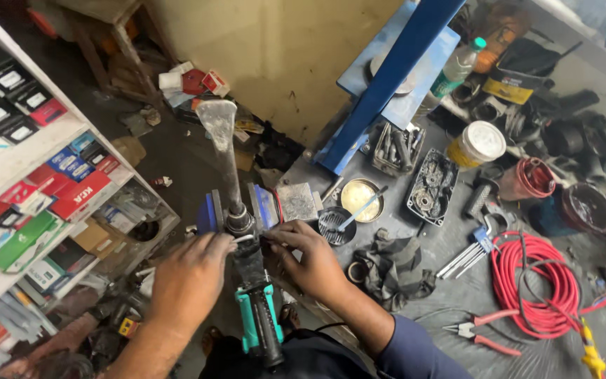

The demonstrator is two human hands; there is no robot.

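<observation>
Grey, grimy metal workbench (457,295), crowded, bare patch near its front edge. Coiled red rubber hose (534,281) at right. White shelving (29,158) at left, stacked with red, green and blue cartons. Black-and-teal rotary hammer (257,309) with flat steel chisel (222,147), clamped upright in blue vise (240,210) at bench's left edge. My left hand (191,277) and right hand (310,260) each pinch small parts at its collar.

Left hand (189,275) curled; right hand (308,258) pinching, fingertips meeting.
</observation>
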